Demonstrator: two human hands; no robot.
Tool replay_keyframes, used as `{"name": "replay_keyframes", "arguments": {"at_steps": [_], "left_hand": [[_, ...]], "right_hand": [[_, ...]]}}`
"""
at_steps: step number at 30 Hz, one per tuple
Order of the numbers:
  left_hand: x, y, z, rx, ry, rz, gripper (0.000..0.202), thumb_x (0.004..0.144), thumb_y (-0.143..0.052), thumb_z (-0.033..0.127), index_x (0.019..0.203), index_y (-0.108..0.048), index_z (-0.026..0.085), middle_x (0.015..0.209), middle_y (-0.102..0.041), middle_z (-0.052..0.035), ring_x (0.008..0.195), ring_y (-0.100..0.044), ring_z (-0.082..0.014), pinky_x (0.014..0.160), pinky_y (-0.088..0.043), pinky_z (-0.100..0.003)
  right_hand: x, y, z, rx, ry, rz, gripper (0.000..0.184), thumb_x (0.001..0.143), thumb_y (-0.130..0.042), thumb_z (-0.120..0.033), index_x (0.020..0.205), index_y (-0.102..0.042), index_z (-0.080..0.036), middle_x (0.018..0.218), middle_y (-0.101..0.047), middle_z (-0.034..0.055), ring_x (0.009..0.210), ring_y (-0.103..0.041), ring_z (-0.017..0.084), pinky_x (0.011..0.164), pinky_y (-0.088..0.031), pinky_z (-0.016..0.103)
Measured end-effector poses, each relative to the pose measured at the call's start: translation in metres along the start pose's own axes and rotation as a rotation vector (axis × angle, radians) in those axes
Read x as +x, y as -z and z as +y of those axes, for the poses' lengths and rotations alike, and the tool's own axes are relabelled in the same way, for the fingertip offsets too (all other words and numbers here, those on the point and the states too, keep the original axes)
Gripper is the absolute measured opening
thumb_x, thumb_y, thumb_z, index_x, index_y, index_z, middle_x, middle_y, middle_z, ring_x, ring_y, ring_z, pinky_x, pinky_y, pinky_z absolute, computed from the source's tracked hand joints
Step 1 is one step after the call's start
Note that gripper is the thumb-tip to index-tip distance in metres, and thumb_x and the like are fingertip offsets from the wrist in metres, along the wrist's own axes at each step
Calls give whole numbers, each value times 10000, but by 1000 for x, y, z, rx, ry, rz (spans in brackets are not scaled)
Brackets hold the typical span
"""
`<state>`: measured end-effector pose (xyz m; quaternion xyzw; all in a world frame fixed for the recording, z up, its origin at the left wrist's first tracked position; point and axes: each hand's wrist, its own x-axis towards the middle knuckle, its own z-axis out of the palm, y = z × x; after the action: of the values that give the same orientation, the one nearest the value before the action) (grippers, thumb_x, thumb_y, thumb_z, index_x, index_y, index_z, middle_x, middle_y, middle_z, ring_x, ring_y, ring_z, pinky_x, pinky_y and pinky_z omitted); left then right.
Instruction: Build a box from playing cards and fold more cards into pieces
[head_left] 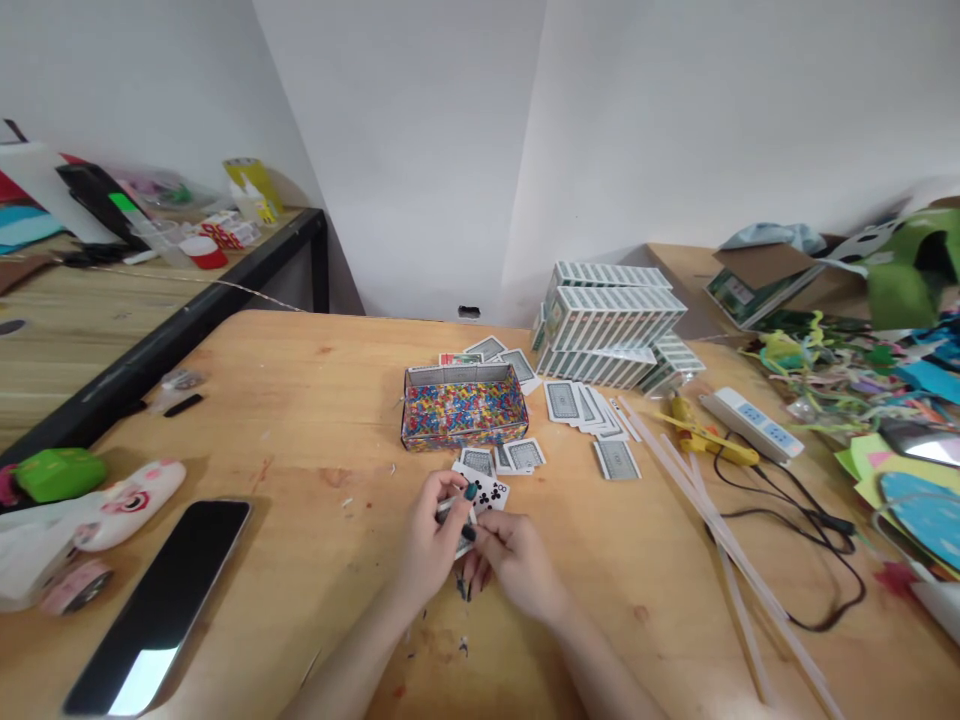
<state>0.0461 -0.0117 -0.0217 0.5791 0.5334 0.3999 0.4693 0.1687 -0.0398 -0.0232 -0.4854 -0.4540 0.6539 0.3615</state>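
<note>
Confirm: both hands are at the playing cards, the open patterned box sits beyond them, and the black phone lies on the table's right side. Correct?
Wrong side: the head view shows the black phone on the left side of the table. Rest stands: left hand and right hand are at the playing cards, and the open patterned box sits beyond them.

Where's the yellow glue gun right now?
Head view, right side: the yellow glue gun lies between the white power strip and the long translucent sticks.

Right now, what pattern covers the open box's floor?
The open box's floor is mottled red, yellow and blue, best seen in the head view.
</note>
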Motion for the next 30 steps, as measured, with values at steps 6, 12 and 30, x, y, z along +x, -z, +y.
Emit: {"name": "replay_keyframes", "arguments": {"at_steps": [6,12,30], "left_hand": [[-2,-7,-6,2,63,-42,232,834,-389,372,821,-518,180,696,-579,-10,659,-559,-155,596,-428,-249],[-6,-9,-10,180,56,11,234,851,-331,347,808,-496,187,640,-573,-16,588,-548,-165,530,-394,-255],[-3,-8,-7,243,-31,-48,185,863,-313,311,843,-458,198,662,-545,4,606,-531,-156,556,-369,-244]], "right_hand": [[4,5,0,97,-6,62,406,738,-495,-557,633,-465,-166,463,-587,-13,335,-533,100,364,-384,186],[3,-2,3,116,-12,39,417,743,-479,-573,647,-445,-169,481,-595,-12,330,-522,90,353,-374,177],[3,-2,6,173,38,-47,365,797,-453,-517,703,-456,-164,505,-596,-10,338,-521,88,363,-391,187]]}}
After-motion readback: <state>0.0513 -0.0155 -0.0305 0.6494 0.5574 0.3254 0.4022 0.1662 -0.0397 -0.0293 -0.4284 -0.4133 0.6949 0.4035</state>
